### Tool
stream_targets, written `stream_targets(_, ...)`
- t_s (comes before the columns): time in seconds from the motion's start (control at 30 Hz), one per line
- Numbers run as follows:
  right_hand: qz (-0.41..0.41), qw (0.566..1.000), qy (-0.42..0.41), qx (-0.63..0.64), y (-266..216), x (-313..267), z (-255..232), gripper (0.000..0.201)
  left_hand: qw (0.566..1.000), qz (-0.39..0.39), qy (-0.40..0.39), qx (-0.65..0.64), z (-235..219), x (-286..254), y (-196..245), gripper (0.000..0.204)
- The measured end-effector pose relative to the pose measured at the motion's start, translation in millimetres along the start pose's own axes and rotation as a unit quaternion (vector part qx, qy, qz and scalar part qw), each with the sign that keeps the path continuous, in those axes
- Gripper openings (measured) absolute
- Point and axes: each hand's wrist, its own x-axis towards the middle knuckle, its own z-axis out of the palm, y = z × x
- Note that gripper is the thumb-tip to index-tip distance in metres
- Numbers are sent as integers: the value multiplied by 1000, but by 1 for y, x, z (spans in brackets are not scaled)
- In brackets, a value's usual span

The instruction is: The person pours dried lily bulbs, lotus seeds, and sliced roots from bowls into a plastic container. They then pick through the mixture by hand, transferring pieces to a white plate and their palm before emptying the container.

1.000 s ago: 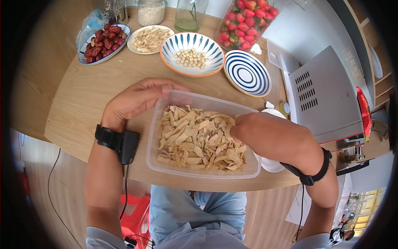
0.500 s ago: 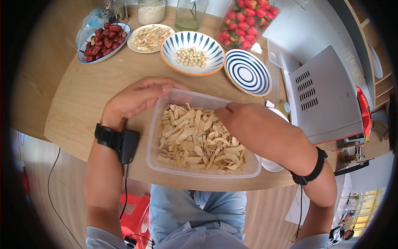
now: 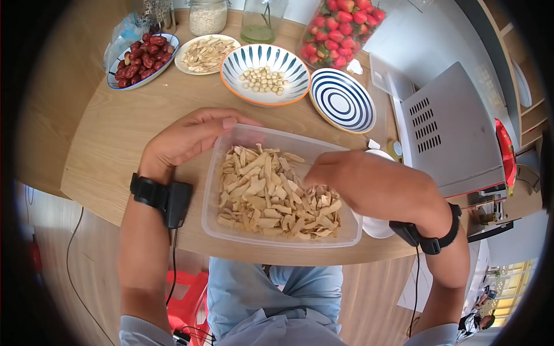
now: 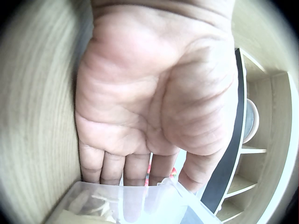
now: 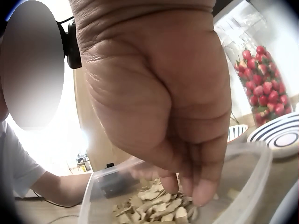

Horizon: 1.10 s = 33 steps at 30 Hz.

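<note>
A clear plastic container [image 3: 210,202] of dried beige slices [image 3: 259,190] stands near the table's front edge. At its far left corner is my left hand [image 3: 187,137], fingers extended along the outside of the wall and thumb by the rim. The left wrist view shows the bare palm [image 4: 149,88], with fingers partly seen through the clear wall. My right hand [image 3: 369,181] reaches over the container's right side, fingers pointing down at the slices. In the right wrist view that hand [image 5: 163,93] has its fingers loosely together; nothing held is visible between them.
Behind the container stand a dish of red dates [image 3: 144,60], a plate of pale slices [image 3: 205,55], a bowl of round cream pieces [image 3: 231,78] and a blue-ringed plate [image 3: 346,109]. Jars and strawberries [image 3: 340,32] are farther back. A grey appliance [image 3: 456,127] is at right.
My right hand moved left across the slices, then slightly back right and down. The slices beneath it lie differently. My left hand has kept its place at the corner.
</note>
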Motion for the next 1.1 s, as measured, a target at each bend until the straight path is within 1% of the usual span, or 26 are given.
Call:
stream_targets(0.1,69,990,-106,-59,0,-7,-10,30,1000,1,3,-1,-2,0,-2,49)
stream_targets(0.2,-76,991,-106,8,14,-17,1,26,1000,0,3,-4,-1,0,-2,49)
stream_targets(0.3,-91,978,-188,3,5,-3,19,29,1000,-3,4,-2,0,0,0,49)
stream_targets(0.4,-48,982,-168,65,-4,4,19,31,1000,-1,-2,-5,-1,0,0,49)
stream_targets(0.5,34,996,-86,16,-13,7,6,36,1000,1,-6,-9,-1,1,-1,50)
stream_targets(0.6,54,998,-14,1,-16,6,-4,32,1000,1,-5,-10,-1,1,-2,50)
stream_targets(0.7,-17,995,-102,-10,1,0,1,33,1000,2,-2,-10,-2,1,-2,50)
stream_targets(0.8,-105,975,-190,46,16,-1,27,35,1000,4,13,5,1,1,-2,52)
stream_targets(0.9,-23,969,-245,34,-4,14,18,43,1000,7,20,12,4,1,-1,54)
stream_targets(1.0,-6,996,-86,13,4,9,21,47,1000,9,19,15,4,1,0,54)
stream_targets(1.1,48,998,-45,-20,-8,11,-2,50,1000,10,17,16,5,1,1,54)
